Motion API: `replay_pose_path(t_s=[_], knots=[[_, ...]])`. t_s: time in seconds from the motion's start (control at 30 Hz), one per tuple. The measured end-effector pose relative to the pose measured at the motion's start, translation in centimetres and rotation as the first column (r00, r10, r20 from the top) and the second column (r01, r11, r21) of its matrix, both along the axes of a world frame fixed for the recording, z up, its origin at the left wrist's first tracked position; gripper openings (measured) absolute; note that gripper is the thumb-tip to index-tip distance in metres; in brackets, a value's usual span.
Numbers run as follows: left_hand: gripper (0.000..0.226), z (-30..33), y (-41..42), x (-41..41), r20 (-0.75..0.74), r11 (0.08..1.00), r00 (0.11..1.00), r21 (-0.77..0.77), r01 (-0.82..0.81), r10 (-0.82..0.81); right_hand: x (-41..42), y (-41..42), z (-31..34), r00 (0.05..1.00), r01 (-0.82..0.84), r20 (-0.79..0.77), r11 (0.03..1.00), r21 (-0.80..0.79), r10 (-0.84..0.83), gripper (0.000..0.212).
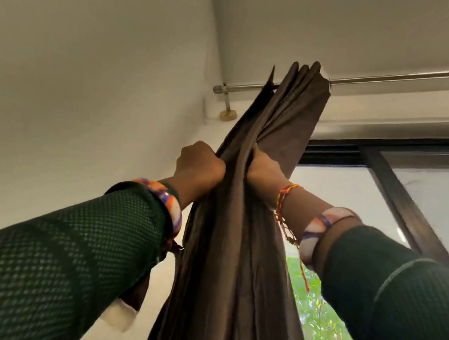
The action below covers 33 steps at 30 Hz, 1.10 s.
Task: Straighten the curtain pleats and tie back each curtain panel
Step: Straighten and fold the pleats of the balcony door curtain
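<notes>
- Brown curtain (237, 257), bunched, hangs from rod (401, 76); bottom cut off at 6 o'clock.
- Left hand (200, 163) and right hand (263, 169) grip its folds; fingertips hidden.

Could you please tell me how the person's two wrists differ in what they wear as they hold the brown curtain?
The left wrist carries one orange, purple and white bangle, sitting against the sleeve cuff. The right wrist carries a similar, paler bangle farther down the forearm, plus a red and yellow thread near the hand with loose ends hanging. Both arms are in dark green mesh sleeves, and the left hand and right hand each grip the gathered curtain.
</notes>
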<state>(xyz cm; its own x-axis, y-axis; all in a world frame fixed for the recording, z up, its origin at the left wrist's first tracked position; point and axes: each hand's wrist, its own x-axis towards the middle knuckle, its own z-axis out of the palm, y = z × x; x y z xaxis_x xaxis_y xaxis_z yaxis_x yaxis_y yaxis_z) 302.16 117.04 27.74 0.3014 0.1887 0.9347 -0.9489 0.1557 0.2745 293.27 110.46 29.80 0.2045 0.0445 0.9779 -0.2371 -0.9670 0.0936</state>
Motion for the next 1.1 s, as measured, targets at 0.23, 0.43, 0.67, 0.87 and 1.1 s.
replay_pose_path(t_s=[0.23,0.43,0.67,0.87,1.1], knots=[[0.024,1.2,3.1,4.9,0.021,0.998,0.998,-0.009,-0.062,0.062,8.0,3.5,0.6,0.983,-0.169,-0.063,0.985,0.027,0.17,0.048],[0.029,0.7,5.3,8.4,-0.045,0.981,0.98,0.025,-0.193,0.194,12.5,5.2,0.3,0.961,-0.233,-0.134,0.97,0.066,0.24,0.049],[0.028,-1.6,7.4,7.4,0.04,0.955,0.969,0.159,-0.249,0.246,11.0,6.3,-0.6,0.949,-0.296,-0.086,0.95,0.104,0.305,0.065],[0.033,-4.7,6.7,4.8,0.027,0.922,0.965,0.292,-0.255,0.259,8.2,5.5,-3.6,0.957,-0.283,-0.008,0.935,0.212,0.291,0.091],[0.051,-8.7,6.2,2.2,0.168,0.855,0.962,0.444,-0.267,0.213,4.1,3.8,-7.7,0.982,-0.161,-0.06,0.964,0.213,0.178,0.103]])
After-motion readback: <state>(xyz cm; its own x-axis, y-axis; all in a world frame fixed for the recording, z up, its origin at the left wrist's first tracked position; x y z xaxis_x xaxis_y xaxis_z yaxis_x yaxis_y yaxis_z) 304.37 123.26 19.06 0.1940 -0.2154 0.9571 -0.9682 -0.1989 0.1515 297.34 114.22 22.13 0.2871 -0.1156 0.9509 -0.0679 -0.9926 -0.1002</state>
